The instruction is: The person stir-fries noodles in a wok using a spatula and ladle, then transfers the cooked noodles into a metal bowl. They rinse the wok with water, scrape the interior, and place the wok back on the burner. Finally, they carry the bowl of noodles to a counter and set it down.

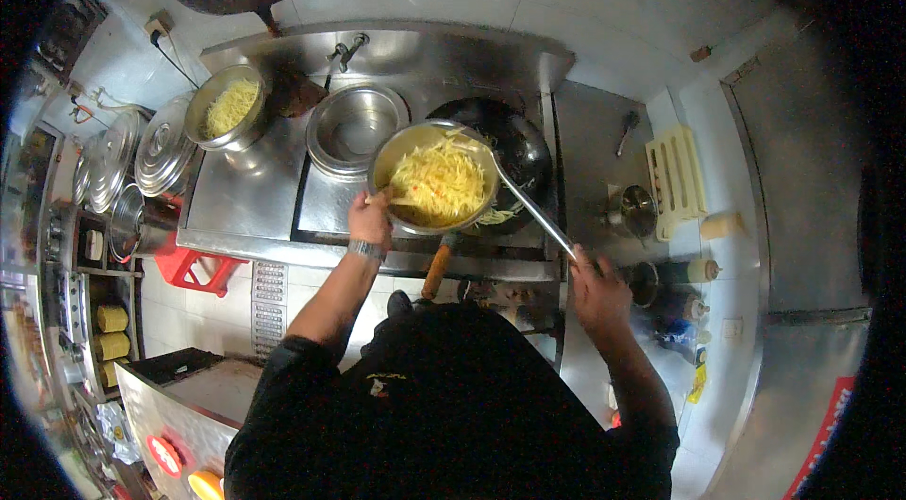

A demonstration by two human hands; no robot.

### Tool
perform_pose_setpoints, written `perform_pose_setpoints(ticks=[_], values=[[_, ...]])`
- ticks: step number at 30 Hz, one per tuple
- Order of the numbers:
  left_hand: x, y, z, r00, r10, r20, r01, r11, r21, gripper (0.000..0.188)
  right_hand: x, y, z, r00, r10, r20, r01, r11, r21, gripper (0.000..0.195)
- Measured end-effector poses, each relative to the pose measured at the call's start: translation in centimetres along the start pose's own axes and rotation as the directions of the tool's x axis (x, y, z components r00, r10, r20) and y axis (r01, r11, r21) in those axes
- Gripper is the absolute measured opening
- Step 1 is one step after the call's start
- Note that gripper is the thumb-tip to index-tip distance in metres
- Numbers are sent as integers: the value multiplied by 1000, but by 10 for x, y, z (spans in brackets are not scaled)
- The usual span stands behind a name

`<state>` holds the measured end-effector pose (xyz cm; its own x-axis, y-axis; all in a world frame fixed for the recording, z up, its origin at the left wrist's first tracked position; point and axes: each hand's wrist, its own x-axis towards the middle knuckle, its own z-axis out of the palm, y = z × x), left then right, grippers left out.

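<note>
My left hand (371, 218) grips the near-left rim of a steel bowl (380, 160), tilted over the stove. Pale yellow shredded vegetable, probably potato, (440, 181) heaps inside, with small orange-red bits. A pale stick-like piece (402, 201) lies by my left fingers; what it is I cannot tell. My right hand (598, 288) is closed around the long metal handle of a cooking ladle or turner (534, 210), whose head lies at the bowl's right rim, partly hidden. Behind and right of the bowl sits a black wok (524, 139) with a wooden handle (437, 266). A few shreds (497, 216) cling near its front edge.
Left of the bowl stands a steel basin (357, 121) under a tap (348, 51). Another bowl of shreds (228, 104) is farther left, near metal lids (166, 146). A red stool (202, 270) stands below. Bottles (701, 270) line the right counter.
</note>
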<state>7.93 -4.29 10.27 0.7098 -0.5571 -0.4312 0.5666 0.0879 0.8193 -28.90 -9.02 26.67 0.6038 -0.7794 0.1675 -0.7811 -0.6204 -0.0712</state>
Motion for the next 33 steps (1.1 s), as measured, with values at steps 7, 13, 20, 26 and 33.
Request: perform_pose_setpoints(ticks=[7, 13, 20, 26, 33], values=[[22, -20, -34, 988, 142, 52, -145, 988, 46, 18, 47, 54, -23, 982, -143, -124, 173, 942, 289, 27], [9, 2, -83, 965, 261, -8, -260, 965, 36, 13, 158, 94, -22, 882, -176, 438, 77, 969, 236, 21], [-29, 16, -121, 962, 238, -137, -227, 970, 90, 14, 225, 127, 67, 337, 33, 941, -294, 953, 72, 29], [-45, 20, -145, 940, 269, -210, -203, 936, 289, 15, 117, 70, 187, 657, 17, 754, -633, 556, 539, 34], [-40, 25, -134, 943, 286, -169, -251, 946, 204, 19, 46, 55, 265, 911, 17, 412, -361, 516, 776, 37]])
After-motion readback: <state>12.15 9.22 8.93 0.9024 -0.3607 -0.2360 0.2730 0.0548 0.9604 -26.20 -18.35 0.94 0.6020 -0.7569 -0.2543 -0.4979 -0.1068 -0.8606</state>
